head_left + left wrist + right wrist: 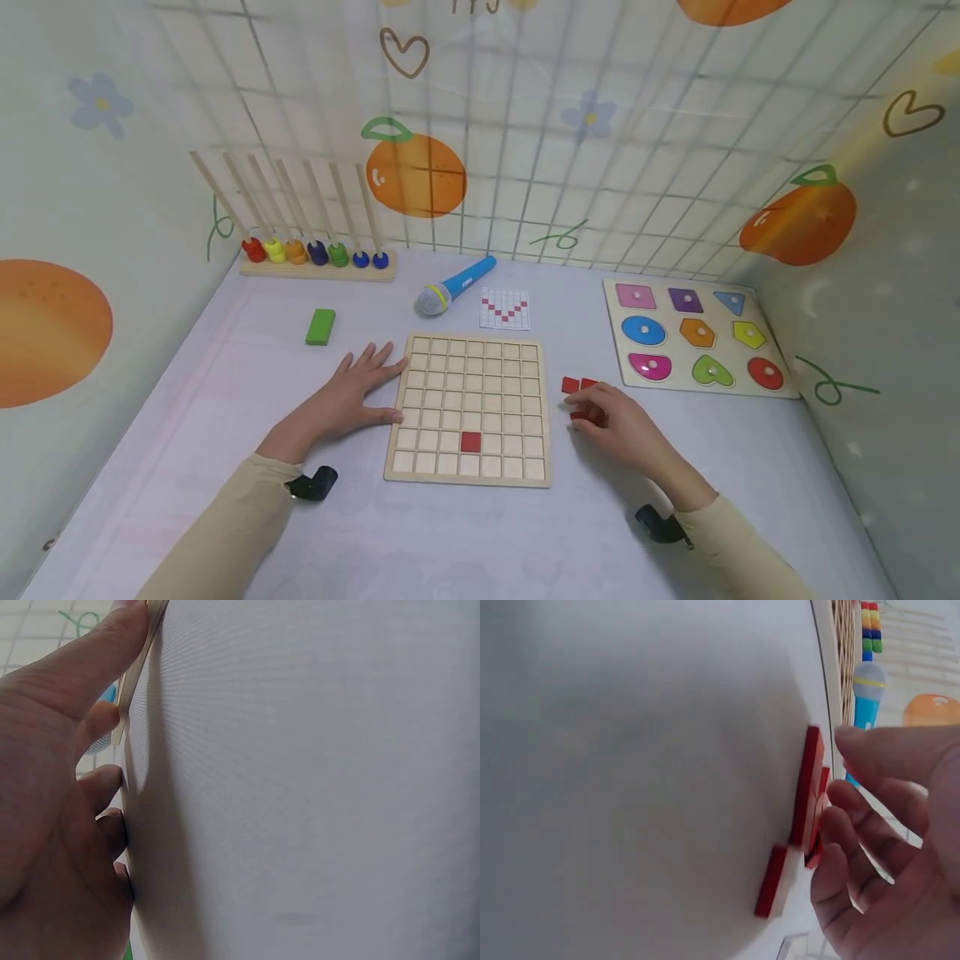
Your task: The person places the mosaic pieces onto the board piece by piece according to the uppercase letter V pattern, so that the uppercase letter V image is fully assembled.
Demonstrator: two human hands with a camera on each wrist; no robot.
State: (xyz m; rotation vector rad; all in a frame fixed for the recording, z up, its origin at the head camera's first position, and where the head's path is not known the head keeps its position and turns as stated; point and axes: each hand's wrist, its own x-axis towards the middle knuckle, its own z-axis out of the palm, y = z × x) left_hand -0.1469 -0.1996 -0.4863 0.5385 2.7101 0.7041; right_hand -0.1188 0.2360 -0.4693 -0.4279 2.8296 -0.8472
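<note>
**Right hand (pixel 611 423) bent over the red tiles (pixel 570 385), left hand (pixel 348 396) spread against the grid board (pixel 469 477)**

The red tiles lie on the table (pixel 465 542) just to the right of the grid board, directly at the right hand's fingertips. Two sit side by side beyond the index finger, and another shows in the gap between thumb and finger. From the right wrist, tile edges stand right beside the thumb tip and the bent fingers, with one more tile nearer the heel of the hand.

The right fingers are released and loosely curved, a visible gap parting them from the thumb (whether a fingertip actually touches a tile, I cannot tell).

The left hand is released too, its fingers fanned wide. Its thumb and index fingertips touch the grid board's left rim, while the remaining fingers stretch out over the table.

On the grid board, a single red square (pixel 470 442) fills the middle cell of the second row from the near edge. Beyond the far rim lie a pattern card (pixel 505 308) and a blue microphone (pixel 453 286); a green block (pixel 320 327) rests beyond the left hand.
</note>
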